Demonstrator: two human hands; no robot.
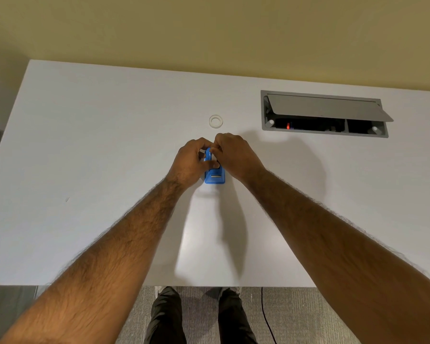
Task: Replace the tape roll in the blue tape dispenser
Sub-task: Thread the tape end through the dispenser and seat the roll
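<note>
The blue tape dispenser (214, 178) stands on the white table (85, 145), its near end with the metal cutter facing me. My left hand (189, 162) grips its left side. My right hand (235, 155) is closed over the top, fingers pinched at the roll seat, where a bit of white and a dark hub show. What the fingers pinch is hidden. A clear tape roll (215, 121) lies flat on the table just beyond both hands, untouched.
A grey cable hatch (325, 112) with its lid propped open is set into the table at the back right. The table's near edge runs just above my legs (199, 316); a black cable (267, 319) lies on the carpet.
</note>
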